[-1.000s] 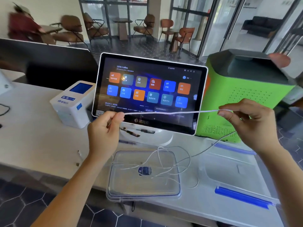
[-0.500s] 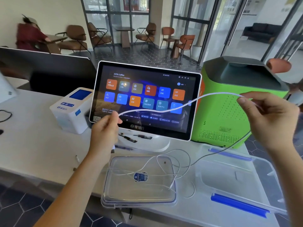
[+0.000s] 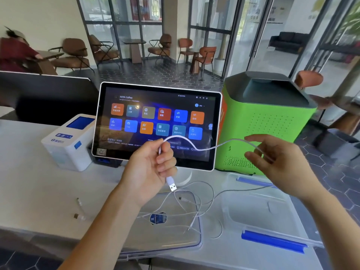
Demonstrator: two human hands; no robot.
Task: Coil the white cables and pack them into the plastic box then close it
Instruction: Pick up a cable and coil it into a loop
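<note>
On the upturned lid (image 3: 136, 244), loose white cables (image 3: 194, 209) sprawl.

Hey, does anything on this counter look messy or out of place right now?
Yes. Loose white cables sprawl in a tangle over the clear plastic lid, not coiled. A small white cable with a metal plug lies alone on the white counter. The clear plastic box with blue latches holds no cables.
</note>
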